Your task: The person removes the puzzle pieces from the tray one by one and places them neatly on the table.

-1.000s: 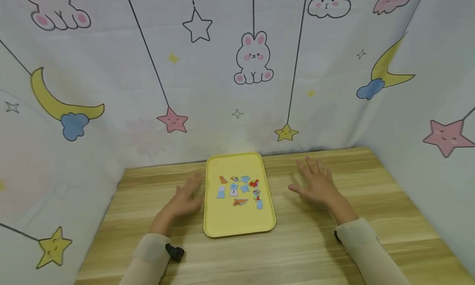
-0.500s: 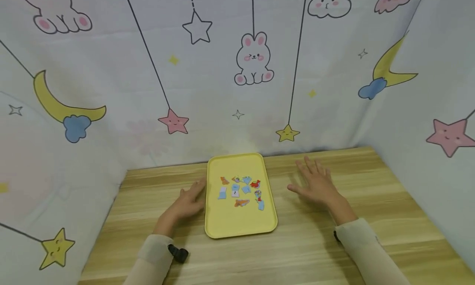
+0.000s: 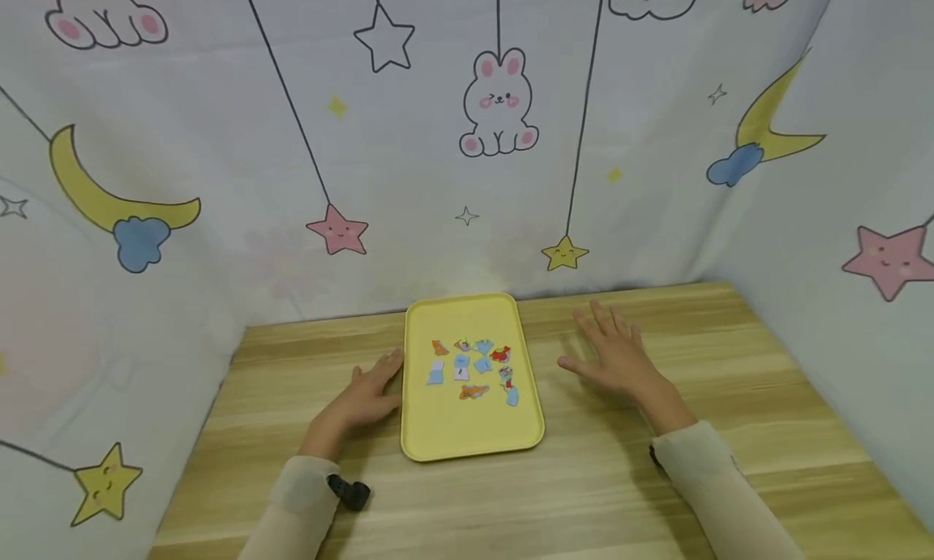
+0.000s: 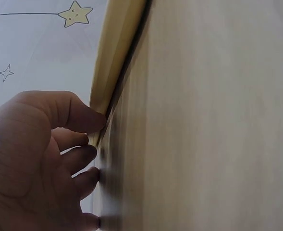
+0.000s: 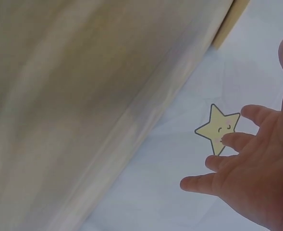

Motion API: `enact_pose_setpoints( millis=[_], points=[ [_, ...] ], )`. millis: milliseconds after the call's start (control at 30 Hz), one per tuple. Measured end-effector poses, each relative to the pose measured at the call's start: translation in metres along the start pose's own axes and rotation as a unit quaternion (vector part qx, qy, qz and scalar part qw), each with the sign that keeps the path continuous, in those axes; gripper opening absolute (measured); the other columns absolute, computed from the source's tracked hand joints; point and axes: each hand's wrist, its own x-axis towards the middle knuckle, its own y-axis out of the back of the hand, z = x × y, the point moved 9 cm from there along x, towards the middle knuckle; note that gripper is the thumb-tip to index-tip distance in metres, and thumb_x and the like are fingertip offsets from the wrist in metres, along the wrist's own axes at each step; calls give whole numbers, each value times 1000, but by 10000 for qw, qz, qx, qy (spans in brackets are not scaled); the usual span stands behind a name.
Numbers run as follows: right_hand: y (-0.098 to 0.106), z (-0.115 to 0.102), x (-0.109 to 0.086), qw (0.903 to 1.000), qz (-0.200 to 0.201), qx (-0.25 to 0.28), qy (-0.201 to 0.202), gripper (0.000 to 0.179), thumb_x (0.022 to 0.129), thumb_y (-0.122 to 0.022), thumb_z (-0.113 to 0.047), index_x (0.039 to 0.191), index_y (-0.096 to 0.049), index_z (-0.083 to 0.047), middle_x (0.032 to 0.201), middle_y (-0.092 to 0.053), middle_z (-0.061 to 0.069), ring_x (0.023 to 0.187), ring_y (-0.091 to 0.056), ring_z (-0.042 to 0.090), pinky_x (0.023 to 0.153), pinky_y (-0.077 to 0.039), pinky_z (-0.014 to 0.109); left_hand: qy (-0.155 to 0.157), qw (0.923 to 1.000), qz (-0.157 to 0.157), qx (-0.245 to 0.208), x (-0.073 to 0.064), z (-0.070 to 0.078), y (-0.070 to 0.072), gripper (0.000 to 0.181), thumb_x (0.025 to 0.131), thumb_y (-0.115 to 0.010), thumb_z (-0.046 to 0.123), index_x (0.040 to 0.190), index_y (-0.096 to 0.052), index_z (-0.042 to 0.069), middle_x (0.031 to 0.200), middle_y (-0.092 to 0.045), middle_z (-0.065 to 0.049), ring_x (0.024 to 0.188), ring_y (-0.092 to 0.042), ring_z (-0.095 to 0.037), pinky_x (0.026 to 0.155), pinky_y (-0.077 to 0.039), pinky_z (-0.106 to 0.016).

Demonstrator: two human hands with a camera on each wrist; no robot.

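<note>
A yellow tray (image 3: pixel 467 432) lies on the wooden table, with several small paper cutouts on it. Among them are an orange piece (image 3: pixel 473 392), a red piece (image 3: pixel 500 355) and a blue-and-white piece (image 3: pixel 435 374); their pictures are too small to make out. My left hand (image 3: pixel 362 398) is at the tray's left edge, fingers loosely extended. In the left wrist view, the thumb of that hand (image 4: pixel 26 154) touches the tray's side (image 4: pixel 115 48). To the tray's right, my right hand (image 3: pixel 615 361) hovers above the table with spread fingers, holding nothing.
The wooden table (image 3: pixel 657 495) reaches back to a white cloth wall (image 3: pixel 409 163) printed with stars, moons and rabbits. Similar cloth encloses both sides. A black wrist device (image 3: pixel 350 493) sits by the left sleeve.
My left hand has moved slightly right and down to the tray's edge. My right hand has shifted a little left. The head view has tilted slightly; the paper pieces keep their arrangement.
</note>
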Motion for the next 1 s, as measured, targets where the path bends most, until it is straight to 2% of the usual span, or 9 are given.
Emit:
enact_pose_setpoints(
  millis=[233,500,733,1000],
  points=[
    [-1,-8,5,9998,4,123,126,97,95,-63,-67,168,-29,-12,174,-12,24,158,-2,54,116,-4,83,16,10000,6,-54,2,3,2,80,100,-58,21,167,-19,1,172,-21,-19,160,-14,-43,122,8,-72],
    [-6,-15,7,9995,-35,150,275,96,95,-65,-64,168,-30,-11,174,-14,24,157,-4,55,116,-5,83,97,9993,-12,-357,-1,2,-1,80,97,-56,19,167,-22,3,173,-21,-15,160,-12,-41,121,12,-70],
    [-9,-26,7,9982,-92,345,482,94,95,-69,-59,166,-34,-8,174,-17,23,157,-6,56,116,-6,82,-39,9999,-19,-160,-3,7,-1,82,92,-59,21,166,-28,1,174,-20,-14,159,-14,-44,118,8,-78],
    [-14,-41,6,9963,-148,548,639,92,95,-70,-55,166,-33,-9,174,-18,22,157,-8,55,120,-5,78,-17,9999,-35,-168,-5,9,-1,85,90,-61,21,166,-27,2,174,-20,-14,159,-14,-45,119,8,-77]
  ],
)
